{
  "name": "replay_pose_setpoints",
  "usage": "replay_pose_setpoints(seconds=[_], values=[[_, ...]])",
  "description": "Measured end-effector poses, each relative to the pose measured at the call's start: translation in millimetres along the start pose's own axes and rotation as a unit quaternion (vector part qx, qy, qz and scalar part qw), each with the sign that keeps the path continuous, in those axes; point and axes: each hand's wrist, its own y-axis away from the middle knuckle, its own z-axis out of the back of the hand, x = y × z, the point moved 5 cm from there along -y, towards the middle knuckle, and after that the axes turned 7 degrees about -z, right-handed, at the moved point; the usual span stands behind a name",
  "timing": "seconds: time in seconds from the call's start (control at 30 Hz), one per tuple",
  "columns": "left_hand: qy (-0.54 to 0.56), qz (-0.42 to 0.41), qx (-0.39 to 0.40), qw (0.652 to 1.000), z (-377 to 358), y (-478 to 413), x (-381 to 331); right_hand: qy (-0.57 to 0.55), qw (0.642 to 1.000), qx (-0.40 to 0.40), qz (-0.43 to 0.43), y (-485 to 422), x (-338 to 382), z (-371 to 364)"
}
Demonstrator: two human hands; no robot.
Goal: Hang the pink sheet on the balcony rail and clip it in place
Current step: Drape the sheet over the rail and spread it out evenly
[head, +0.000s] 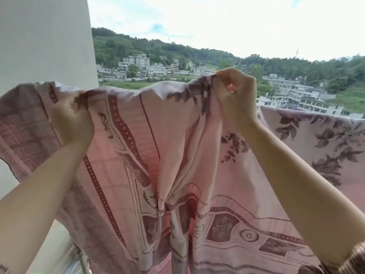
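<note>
A pink sheet [173, 147] with dark maroon borders and leaf prints fills the middle of the head view, held up at chest height. My left hand [73, 123] is closed on its upper edge at the left. My right hand [235, 95] pinches the upper edge higher up at the right, fabric bunched below it. To the right, the sheet [316, 139] drapes over something hidden, its top edge running level. The balcony rail is covered by cloth; only a metal piece [79, 260] shows at the bottom left. No clip is visible.
A white wall [43, 40] stands at the left. Beyond the sheet lie houses [146, 66] and wooded hills under a cloudy sky. A patterned sleeve [353, 260] shows at the bottom right.
</note>
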Motion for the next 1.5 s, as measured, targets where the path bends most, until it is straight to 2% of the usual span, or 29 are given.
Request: replay_pose_setpoints(seconds=[0.07,0.1,0.23,0.3,0.37,0.4,0.47,0.57,0.63,0.67,0.77,0.8,0.9,0.93,1.0,1.03,1.07,1.1,1.17,1.2,1.27,1.33,1.43,1.5], values=[[-0.034,0.0,0.028,0.999,-10,7,-6,0.06,0.989,0.134,0.021,11,-7,-8],[-0.043,-0.003,0.043,0.998,-17,13,-10,0.086,0.985,0.149,0.024,14,-12,-6],[-0.025,-0.029,0.125,0.991,-50,35,-41,0.16,0.986,0.048,0.012,5,-34,20],[-0.059,-0.092,0.176,0.978,-68,40,-53,0.236,0.968,0.085,0.005,2,-55,25],[-0.129,-0.134,0.252,0.95,-86,42,-52,0.312,0.942,0.122,-0.012,1,-80,32],[-0.158,-0.14,0.29,0.933,-95,42,-49,0.327,0.938,0.117,-0.011,3,-87,37],[-0.195,-0.15,0.337,0.909,-109,44,-45,0.295,0.951,0.088,0.011,7,-90,46],[-0.208,-0.171,0.316,0.91,-117,40,-46,0.31,0.945,0.086,0.063,8,-78,50],[-0.202,-0.175,0.302,0.915,-117,35,-47,0.32,0.943,0.081,0.049,-3,-69,64],[-0.196,-0.176,0.297,0.918,-117,33,-47,0.307,0.95,0.049,0.027,-10,-64,79],[-0.17,-0.17,0.279,0.93,-115,32,-46,0.214,0.968,-0.117,-0.052,-7,-63,137],[-0.158,-0.171,0.274,0.933,-116,34,-49,0.198,0.969,-0.134,-0.065,3,-68,147],[-0.118,-0.184,0.27,0.938,-127,49,-68,0.225,0.969,-0.007,-0.105,30,-89,146],[-0.1,-0.196,0.276,0.936,-134,56,-77,0.202,0.971,-0.002,-0.128,36,-94,149],[-0.064,-0.226,0.289,0.928,-150,70,-97,0.163,0.972,-0.085,-0.149,34,-105,171],[-0.053,-0.24,0.295,0.923,-159,77,-106,0.18,0.962,-0.129,-0.162,31,-116,186],[-0.049,-0.252,0.298,0.919,-169,84,-116,0.221,0.948,-0.141,-0.182,27,-129,200],[-0.05,-0.262,0.3,0.916,-178,91,-126,0.282,0.93,-0.118,-0.203,24,-145,211],[-0.043,-0.275,0.306,0.91,-195,105,-148,0.39,0.894,-0.029,-0.216,21,-169,223],[-0.037,-0.279,0.312,0.907,-203,112,-159,0.418,0.884,-0.003,-0.209,20,-178,228],[-0.03,-0.289,0.323,0.901,-217,126,-184,0.44,0.883,-0.007,-0.162,18,-183,235],[-0.029,-0.3,0.342,0.89,-231,143,-209,0.46,0.885,-0.001,-0.067,16,-179,236],[-0.048,-0.325,0.366,0.871,-254,171,-241,0.472,0.879,0.047,0.054,16,-174,252],[-0.043,-0.307,0.36,0.88,-266,183,-256,0.431,0.901,0.036,0.036,13,-170,284]])
